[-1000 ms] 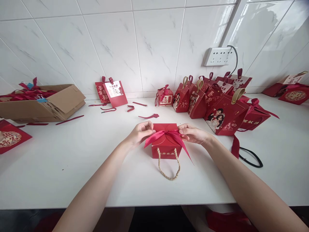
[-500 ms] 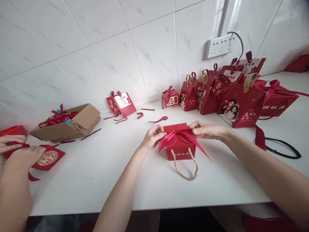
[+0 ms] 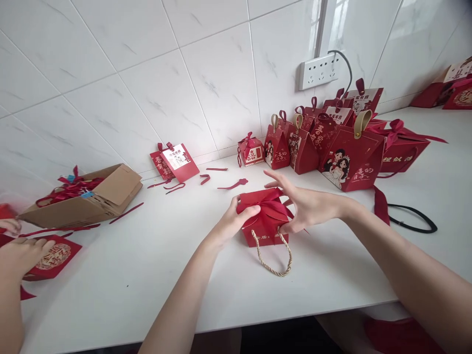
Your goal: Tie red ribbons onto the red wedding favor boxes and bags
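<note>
A small red gift box (image 3: 248, 237) stands upright on the white table in front of me, with gold lettering and a twisted gold cord handle (image 3: 272, 272) hanging off its front. Red satin ribbon (image 3: 273, 197) lies crossed over its lid. My left hand (image 3: 236, 219) grips the box's left side, its thumb pressing the ribbon's crossing on the lid; its other fingers are partly hidden behind the box. Over the right side, my right hand (image 3: 308, 204) is open with fingers spread and curved around the ribbon's loose end. Whether those fingertips touch the ribbon I cannot tell.
Several finished red boxes (image 3: 350, 167) stand at the back right, below a wall socket (image 3: 320, 70). A cardboard carton (image 3: 88, 204) of ribbons sits left. Ribbon scraps (image 3: 232, 185) and a black loop (image 3: 416, 216) lie about. At far left, another person's hand (image 3: 24, 255) touches a red box.
My left thumb has moved onto the ribbon's crossing. My right hand has let go of the right-hand ribbon and spread its fingers. The view has shifted slightly right.
</note>
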The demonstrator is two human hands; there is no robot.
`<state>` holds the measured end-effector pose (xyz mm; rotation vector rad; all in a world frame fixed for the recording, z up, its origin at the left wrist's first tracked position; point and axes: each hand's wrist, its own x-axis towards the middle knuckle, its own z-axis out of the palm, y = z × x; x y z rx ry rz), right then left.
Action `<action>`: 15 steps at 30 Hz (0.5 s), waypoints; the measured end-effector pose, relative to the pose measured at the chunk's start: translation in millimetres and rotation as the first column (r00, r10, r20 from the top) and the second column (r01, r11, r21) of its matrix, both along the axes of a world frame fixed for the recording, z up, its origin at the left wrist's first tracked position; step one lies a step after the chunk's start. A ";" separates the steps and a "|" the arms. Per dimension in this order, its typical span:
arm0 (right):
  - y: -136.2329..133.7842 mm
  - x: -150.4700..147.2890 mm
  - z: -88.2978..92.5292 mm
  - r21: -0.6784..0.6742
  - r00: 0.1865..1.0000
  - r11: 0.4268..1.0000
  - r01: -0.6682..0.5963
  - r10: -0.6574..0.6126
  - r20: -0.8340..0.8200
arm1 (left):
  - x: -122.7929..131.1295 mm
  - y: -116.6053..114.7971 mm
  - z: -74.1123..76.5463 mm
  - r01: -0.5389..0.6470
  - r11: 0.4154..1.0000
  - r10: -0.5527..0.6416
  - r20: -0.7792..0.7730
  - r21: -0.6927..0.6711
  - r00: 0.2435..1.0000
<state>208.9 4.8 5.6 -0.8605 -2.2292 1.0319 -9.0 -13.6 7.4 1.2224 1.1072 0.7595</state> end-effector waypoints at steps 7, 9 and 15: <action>0.4 -22.4 -11.7 0.486 0.996 0.869 0.087 -0.059 -0.072 | -5.6 10.7 -14.2 -0.131 0.893 0.078 0.140 0.430 0.987; 4.0 -26.7 -19.4 0.523 0.996 0.849 0.079 -0.043 -0.080 | -5.9 15.5 -22.4 -0.168 0.835 0.139 0.095 0.523 0.986; 11.2 -31.3 -34.9 0.311 0.976 0.941 0.133 -0.070 -0.204 | -2.9 22.1 -33.5 -0.179 0.859 0.175 0.053 0.480 0.983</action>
